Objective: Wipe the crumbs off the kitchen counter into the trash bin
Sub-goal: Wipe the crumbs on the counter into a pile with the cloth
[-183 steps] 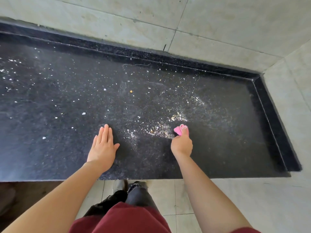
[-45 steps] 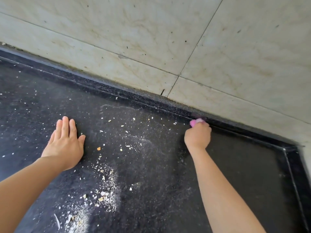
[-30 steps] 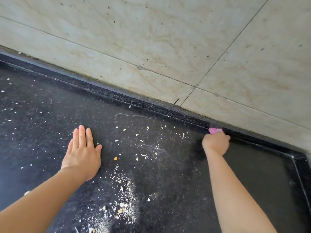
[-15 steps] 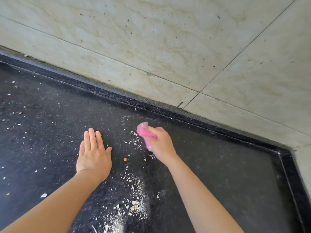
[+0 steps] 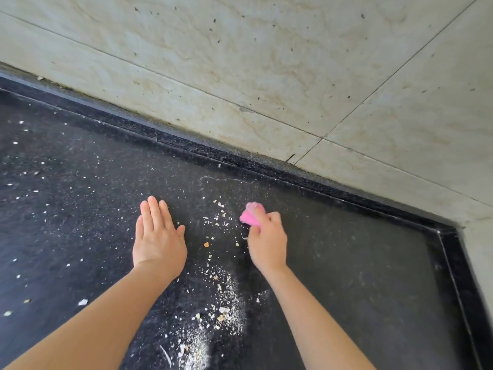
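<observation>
Left hand (image 5: pixel 158 244) flat on black counter (image 5: pixel 360 263), fingers straight. Right hand (image 5: pixel 266 244) curled around pink sponge (image 5: pixel 249 216), pressed to counter. Crumbs (image 5: pixel 221 311) between hands, thickest toward front edge.

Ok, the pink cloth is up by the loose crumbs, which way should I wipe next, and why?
Probably draw the right hand with the pink cloth toward you, sweeping the loose crumbs beside it down into the bigger pile near the front. The scattered bits lie between cloth and left hand; the counter to the right looks mostly clean.
</observation>
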